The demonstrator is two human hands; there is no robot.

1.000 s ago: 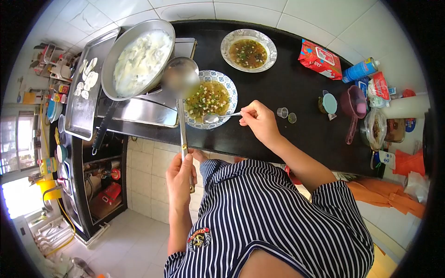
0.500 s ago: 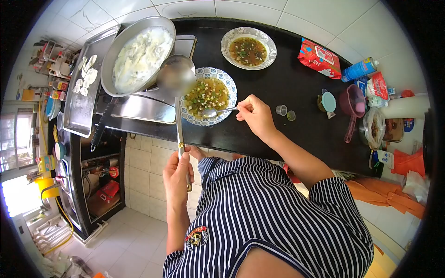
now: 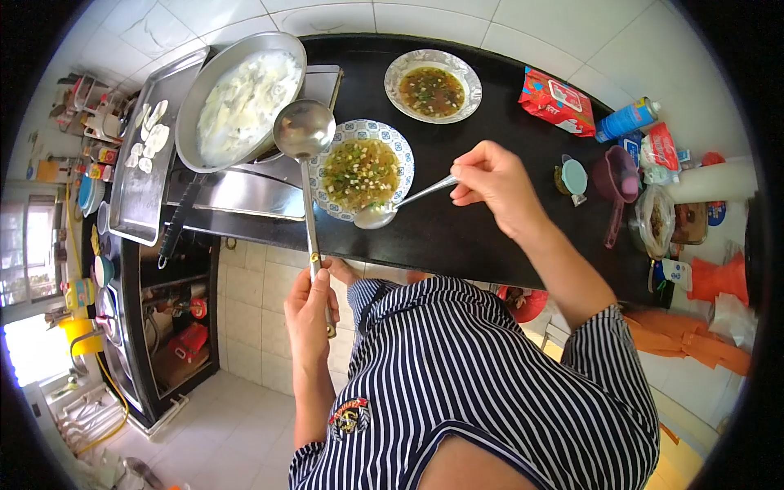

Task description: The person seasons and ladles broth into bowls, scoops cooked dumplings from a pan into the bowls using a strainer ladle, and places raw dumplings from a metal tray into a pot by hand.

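My left hand [image 3: 309, 304] is wrapped round the handle of a metal ladle [image 3: 305, 129], whose bowl hangs between the pan and the nearer soup bowl. Between the fingertips of my right hand [image 3: 498, 188] is the handle of a metal spoon [image 3: 375, 216]; its tip is over the near rim of the blue-patterned bowl [image 3: 405, 184]. Brown broth with chopped greens and small pale bits fills that bowl. A pan [image 3: 184, 122] of cloudy white liquid with pale dumpling-like pieces stands at the left. Behind, a second patterned bowl [image 3: 394, 80] holds darker broth with greens.
At the left, a metal tray [image 3: 124, 204] carries several pale flat pieces. The pan's black handle [image 3: 172, 229] sticks out towards the counter's front edge. To the right are a red packet [image 3: 558, 103], a blue spray can [image 3: 627, 121] and a purplish dipper [image 3: 611, 173].
My right hand has risen and moved right, drawing the spoon out of the broth to the bowl's near rim. The ladle has shifted slightly left and up, its bowl now sharp.
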